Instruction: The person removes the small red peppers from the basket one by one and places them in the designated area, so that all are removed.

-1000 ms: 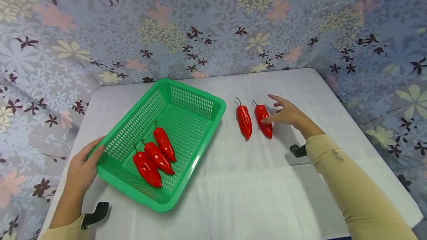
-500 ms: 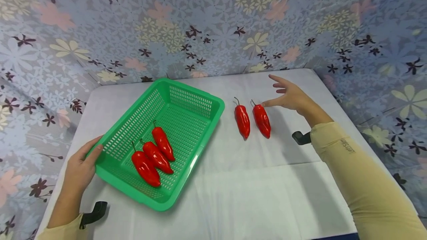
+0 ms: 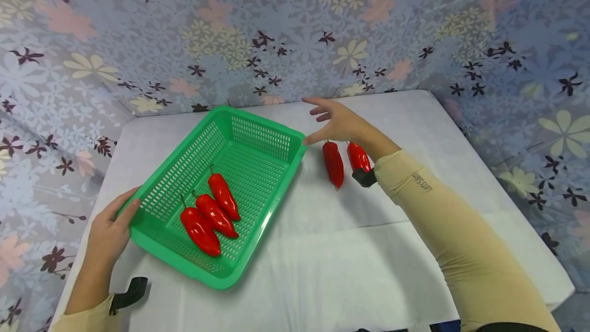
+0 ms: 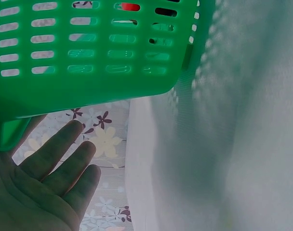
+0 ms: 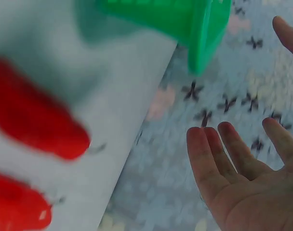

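Observation:
A green plastic basket with slotted walls stands at the left of the table, three red peppers lying together in its near end. My left hand holds the rim at the left corner, thumb over the edge; in the left wrist view its other fingers stretch loosely below. At the far right corner hovers my right hand, fingers spread and holding nothing; whether its thumb touches the rim I cannot tell. Right of the basket lie two more red peppers, one fully visible, the other partly behind my wrist.
A white cloth covers the table. Flowered fabric hangs directly behind its far edge and along the sides. Each wrist carries a black camera mount.
My right hand has lifted off the pepper on the right and moved left over the two loose peppers to the basket's far right corner. My left hand keeps its hold.

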{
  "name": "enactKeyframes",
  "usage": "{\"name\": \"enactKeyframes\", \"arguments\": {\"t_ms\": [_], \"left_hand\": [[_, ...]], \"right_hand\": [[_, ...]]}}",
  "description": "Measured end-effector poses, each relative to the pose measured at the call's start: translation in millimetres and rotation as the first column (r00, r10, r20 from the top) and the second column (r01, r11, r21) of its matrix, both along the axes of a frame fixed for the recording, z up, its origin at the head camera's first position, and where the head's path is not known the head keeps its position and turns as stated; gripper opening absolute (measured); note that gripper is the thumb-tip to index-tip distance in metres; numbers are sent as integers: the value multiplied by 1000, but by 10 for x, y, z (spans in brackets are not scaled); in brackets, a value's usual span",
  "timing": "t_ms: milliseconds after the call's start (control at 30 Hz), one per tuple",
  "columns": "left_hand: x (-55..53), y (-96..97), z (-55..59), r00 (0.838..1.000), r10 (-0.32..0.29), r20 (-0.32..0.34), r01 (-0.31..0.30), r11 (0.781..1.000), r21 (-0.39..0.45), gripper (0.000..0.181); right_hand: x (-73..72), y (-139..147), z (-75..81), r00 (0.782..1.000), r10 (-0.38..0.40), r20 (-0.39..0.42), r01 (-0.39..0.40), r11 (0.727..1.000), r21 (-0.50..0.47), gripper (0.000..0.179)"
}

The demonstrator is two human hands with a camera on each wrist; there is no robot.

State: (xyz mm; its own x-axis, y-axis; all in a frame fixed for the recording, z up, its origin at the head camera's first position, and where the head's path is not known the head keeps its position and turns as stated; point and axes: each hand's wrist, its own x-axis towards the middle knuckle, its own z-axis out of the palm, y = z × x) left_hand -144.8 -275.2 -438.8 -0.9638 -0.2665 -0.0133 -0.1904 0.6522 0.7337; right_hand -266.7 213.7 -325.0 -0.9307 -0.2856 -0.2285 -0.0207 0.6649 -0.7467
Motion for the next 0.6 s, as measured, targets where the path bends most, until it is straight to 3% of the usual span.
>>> {"name": "enactKeyframes", "arguments": {"t_ms": [133,233,367,467,600], "left_hand": [[-117,-242,-361,1000,23,-5,-23,998,-63,44],[-130,-295,-427,1000,5,-15,-6,998,-55,43],[-34,-117,-173,1000,-12,-16,12,1000,-6,44],[37,43,23,1000,8,-11,-8,1000,3,46],[71,141,188,1000,-4,-4,5,1000,22,48]], "right_hand": [[-32,-289,-8,995,97,-8,-98,994,-43,103],[-37,-471,-27,989,150,-11,-151,987,-62,102],[-29,-697,-63,978,209,-13,-210,973,-98,101],[-28,-873,-95,964,264,-28,-265,960,-92,101],[-33,-1109,-148,948,318,-31,-319,944,-78,101]]}}
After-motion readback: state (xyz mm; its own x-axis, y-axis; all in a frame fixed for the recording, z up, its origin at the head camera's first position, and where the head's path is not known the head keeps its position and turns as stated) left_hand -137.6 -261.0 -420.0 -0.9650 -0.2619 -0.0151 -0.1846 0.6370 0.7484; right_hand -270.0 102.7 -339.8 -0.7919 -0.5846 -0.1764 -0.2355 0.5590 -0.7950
